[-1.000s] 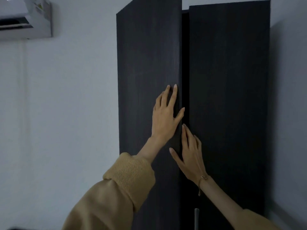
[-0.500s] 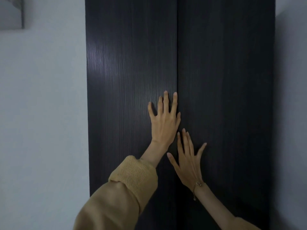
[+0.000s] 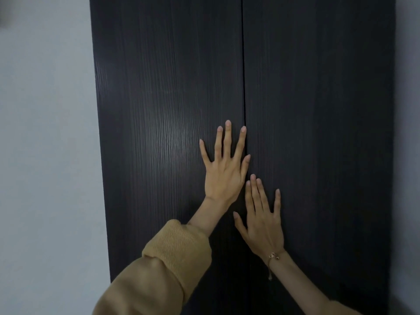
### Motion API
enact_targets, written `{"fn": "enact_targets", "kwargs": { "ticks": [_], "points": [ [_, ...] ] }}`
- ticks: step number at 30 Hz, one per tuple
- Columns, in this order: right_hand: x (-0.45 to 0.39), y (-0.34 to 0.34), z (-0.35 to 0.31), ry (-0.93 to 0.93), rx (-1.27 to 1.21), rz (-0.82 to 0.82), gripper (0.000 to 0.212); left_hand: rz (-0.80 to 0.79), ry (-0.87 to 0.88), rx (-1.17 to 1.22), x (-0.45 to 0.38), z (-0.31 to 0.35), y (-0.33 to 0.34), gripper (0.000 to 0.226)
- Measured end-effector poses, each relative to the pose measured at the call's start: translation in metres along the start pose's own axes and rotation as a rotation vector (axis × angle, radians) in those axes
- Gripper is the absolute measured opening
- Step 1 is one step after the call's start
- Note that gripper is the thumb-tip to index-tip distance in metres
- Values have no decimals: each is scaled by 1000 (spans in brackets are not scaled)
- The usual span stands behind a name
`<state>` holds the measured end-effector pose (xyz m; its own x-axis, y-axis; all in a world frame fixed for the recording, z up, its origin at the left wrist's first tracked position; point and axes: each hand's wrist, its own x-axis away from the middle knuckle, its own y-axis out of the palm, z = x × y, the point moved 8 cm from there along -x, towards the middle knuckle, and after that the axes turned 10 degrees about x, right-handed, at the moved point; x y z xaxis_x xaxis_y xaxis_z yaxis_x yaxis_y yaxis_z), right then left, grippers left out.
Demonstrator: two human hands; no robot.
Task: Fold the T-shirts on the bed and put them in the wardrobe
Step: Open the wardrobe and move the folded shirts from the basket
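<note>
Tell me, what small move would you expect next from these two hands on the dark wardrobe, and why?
Probably lifting both palms off. The left hand lies flat on the left door, the right hand flat on the right door, and only a thin seam shows between the doors, so the wardrobe looks closed.

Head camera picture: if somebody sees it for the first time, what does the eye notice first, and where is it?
First come the two dark wardrobe doors, filling the middle of the view and meeting at a thin vertical seam. Next, two flat hands with spread fingers: the left hand lies on the left door beside the seam, the right hand lower on the right door. A mustard sleeve and a thin bracelet stand out below.
</note>
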<state>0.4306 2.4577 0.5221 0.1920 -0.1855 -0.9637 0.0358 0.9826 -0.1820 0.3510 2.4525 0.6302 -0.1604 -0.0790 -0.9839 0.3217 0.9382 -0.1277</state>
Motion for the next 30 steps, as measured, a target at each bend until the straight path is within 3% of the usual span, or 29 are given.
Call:
{"fn": "enact_targets", "kwargs": {
  "ticks": [8,15,30],
  "points": [
    [1,0,0,-11,23,-46,68,-17,-34,63,4,5,0,54],
    [39,2,-2,-33,-14,-80,64,-190,224,32,62,14,7,51],
    [43,7,0,-110,1,-177,69,-235,114,-88,64,23,3,55]
  ]
}}
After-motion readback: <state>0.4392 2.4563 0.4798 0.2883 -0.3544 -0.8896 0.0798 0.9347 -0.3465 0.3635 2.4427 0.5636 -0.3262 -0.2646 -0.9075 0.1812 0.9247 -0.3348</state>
